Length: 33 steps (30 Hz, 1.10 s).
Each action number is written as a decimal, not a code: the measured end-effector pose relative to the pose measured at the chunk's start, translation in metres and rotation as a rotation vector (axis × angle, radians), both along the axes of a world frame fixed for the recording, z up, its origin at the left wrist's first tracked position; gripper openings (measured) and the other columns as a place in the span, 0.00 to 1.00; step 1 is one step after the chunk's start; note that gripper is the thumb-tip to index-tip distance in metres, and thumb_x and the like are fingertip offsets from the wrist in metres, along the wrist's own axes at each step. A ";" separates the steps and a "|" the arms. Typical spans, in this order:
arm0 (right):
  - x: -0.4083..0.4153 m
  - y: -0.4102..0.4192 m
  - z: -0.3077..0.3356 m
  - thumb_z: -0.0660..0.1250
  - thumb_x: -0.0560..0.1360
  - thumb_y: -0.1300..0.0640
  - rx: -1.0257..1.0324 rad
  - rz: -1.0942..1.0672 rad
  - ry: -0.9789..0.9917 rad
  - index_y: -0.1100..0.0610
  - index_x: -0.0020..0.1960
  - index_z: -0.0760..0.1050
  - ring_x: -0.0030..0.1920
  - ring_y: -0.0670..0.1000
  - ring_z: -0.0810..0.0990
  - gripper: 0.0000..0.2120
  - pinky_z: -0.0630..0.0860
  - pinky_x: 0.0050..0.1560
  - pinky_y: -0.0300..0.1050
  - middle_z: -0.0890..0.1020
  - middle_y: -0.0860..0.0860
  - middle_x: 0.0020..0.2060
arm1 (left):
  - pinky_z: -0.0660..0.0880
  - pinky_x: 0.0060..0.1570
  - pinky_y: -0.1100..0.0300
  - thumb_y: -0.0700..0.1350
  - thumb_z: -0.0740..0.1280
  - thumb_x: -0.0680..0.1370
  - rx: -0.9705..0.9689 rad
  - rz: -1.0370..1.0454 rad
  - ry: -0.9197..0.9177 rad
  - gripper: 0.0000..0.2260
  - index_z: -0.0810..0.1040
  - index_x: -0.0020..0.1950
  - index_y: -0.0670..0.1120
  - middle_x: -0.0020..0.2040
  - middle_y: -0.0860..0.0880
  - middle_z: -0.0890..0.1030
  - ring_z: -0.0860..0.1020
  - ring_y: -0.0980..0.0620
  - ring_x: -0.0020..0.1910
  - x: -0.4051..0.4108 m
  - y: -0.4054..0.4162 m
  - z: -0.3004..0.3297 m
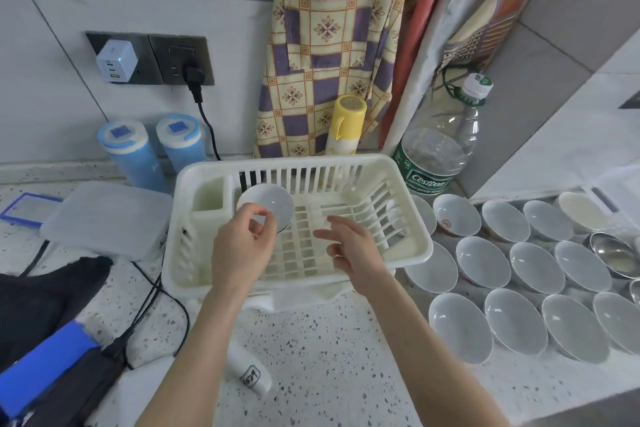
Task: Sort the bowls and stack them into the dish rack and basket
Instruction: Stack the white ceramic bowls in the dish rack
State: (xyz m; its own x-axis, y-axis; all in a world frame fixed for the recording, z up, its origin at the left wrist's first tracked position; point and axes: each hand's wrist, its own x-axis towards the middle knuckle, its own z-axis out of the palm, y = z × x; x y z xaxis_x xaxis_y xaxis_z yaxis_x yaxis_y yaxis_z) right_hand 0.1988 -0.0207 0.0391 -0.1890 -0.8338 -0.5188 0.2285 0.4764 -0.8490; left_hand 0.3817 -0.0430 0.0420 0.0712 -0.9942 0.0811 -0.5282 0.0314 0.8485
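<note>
Barely begun, I'd say — one white bowl (268, 203) stands propped in the dish rack (363, 166), the left hand (239, 246) loosely curled beside it and the right hand (349, 250) relaxed, both empty — while rows of bowls (533, 267) wait on the counter (329, 350).

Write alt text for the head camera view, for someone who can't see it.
A person's left hand and right hand hover, holding nothing, over a cream dish rack containing one white bowl. Rows of white bowls sit on the counter at right.
</note>
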 end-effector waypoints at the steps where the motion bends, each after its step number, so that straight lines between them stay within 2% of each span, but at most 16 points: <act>1: -0.006 0.010 0.004 0.60 0.80 0.61 -0.036 -0.035 -0.028 0.55 0.62 0.76 0.26 0.47 0.71 0.13 0.63 0.22 0.36 0.87 0.53 0.44 | 0.71 0.29 0.62 0.51 0.66 0.78 -0.013 -0.029 0.035 0.02 0.77 0.47 0.55 0.32 0.52 0.80 0.78 0.57 0.31 -0.006 0.010 0.004; 4: -0.027 0.039 0.014 0.61 0.79 0.60 -0.128 -0.097 -0.021 0.54 0.58 0.79 0.25 0.46 0.69 0.11 0.62 0.23 0.35 0.87 0.52 0.42 | 0.74 0.30 0.57 0.51 0.67 0.79 0.000 -0.128 0.154 0.04 0.78 0.45 0.54 0.31 0.51 0.80 0.78 0.54 0.29 -0.025 0.045 0.009; 8: -0.069 0.079 0.012 0.61 0.79 0.61 -0.184 -0.230 -0.047 0.55 0.54 0.81 0.25 0.46 0.67 0.10 0.60 0.22 0.34 0.85 0.51 0.38 | 0.68 0.25 0.65 0.51 0.67 0.79 0.095 -0.274 0.229 0.06 0.79 0.42 0.54 0.31 0.51 0.81 0.73 0.58 0.25 -0.059 0.089 0.000; 11: -0.105 0.109 0.001 0.61 0.79 0.61 -0.140 -0.342 -0.038 0.55 0.53 0.81 0.25 0.45 0.66 0.10 0.60 0.21 0.34 0.85 0.51 0.37 | 0.67 0.26 0.65 0.52 0.67 0.79 0.242 -0.339 0.251 0.07 0.79 0.43 0.52 0.31 0.51 0.82 0.71 0.60 0.24 -0.092 0.116 -0.017; 15: -0.159 0.137 -0.012 0.64 0.78 0.59 -0.037 -0.426 -0.046 0.56 0.52 0.81 0.26 0.46 0.67 0.08 0.61 0.21 0.33 0.85 0.53 0.40 | 0.68 0.32 0.59 0.53 0.66 0.80 0.528 -0.291 0.301 0.10 0.79 0.44 0.49 0.33 0.50 0.81 0.70 0.61 0.22 -0.142 0.141 -0.044; 19: -0.221 0.153 -0.015 0.66 0.77 0.58 -0.017 -0.460 0.000 0.54 0.50 0.82 0.25 0.46 0.67 0.06 0.62 0.20 0.32 0.86 0.54 0.41 | 0.65 0.24 0.64 0.57 0.63 0.80 0.730 -0.175 0.303 0.10 0.75 0.55 0.53 0.40 0.49 0.84 0.69 0.57 0.24 -0.184 0.159 -0.064; 24: -0.275 0.179 -0.034 0.65 0.77 0.55 0.118 -0.333 0.041 0.57 0.47 0.80 0.24 0.46 0.67 0.07 0.58 0.18 0.34 0.86 0.54 0.36 | 0.60 0.21 0.64 0.59 0.64 0.78 0.885 -0.112 0.341 0.17 0.68 0.64 0.55 0.44 0.47 0.86 0.71 0.55 0.24 -0.232 0.178 -0.086; 26: -0.284 0.194 -0.048 0.63 0.78 0.52 0.237 -0.195 -0.007 0.60 0.47 0.80 0.21 0.45 0.67 0.12 0.56 0.18 0.33 0.86 0.56 0.36 | 0.60 0.21 0.64 0.55 0.65 0.79 0.895 -0.080 0.378 0.17 0.68 0.66 0.54 0.44 0.46 0.86 0.70 0.54 0.24 -0.250 0.185 -0.094; 29: -0.295 0.213 -0.067 0.63 0.78 0.46 0.434 0.016 -0.042 0.62 0.51 0.79 0.21 0.45 0.68 0.19 0.56 0.18 0.33 0.87 0.59 0.42 | 0.61 0.21 0.64 0.49 0.65 0.79 0.880 -0.024 0.430 0.17 0.67 0.67 0.53 0.43 0.44 0.86 0.69 0.53 0.25 -0.270 0.193 -0.104; 33: -0.306 0.223 -0.082 0.62 0.77 0.43 0.534 0.058 -0.036 0.63 0.54 0.79 0.21 0.45 0.69 0.23 0.58 0.18 0.34 0.87 0.58 0.42 | 0.62 0.20 0.63 0.44 0.65 0.78 0.867 0.052 0.502 0.17 0.68 0.66 0.52 0.43 0.41 0.86 0.70 0.53 0.25 -0.278 0.199 -0.110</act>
State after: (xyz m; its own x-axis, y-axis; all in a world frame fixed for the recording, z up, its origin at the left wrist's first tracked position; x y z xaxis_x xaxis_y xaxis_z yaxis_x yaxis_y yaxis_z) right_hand -0.1074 0.2019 -0.0425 -0.1248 -0.4610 -0.8786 0.2137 0.8523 -0.4775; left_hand 0.1032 0.1562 -0.0681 -0.0563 -0.6904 -0.7213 -0.0856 -0.7164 0.6924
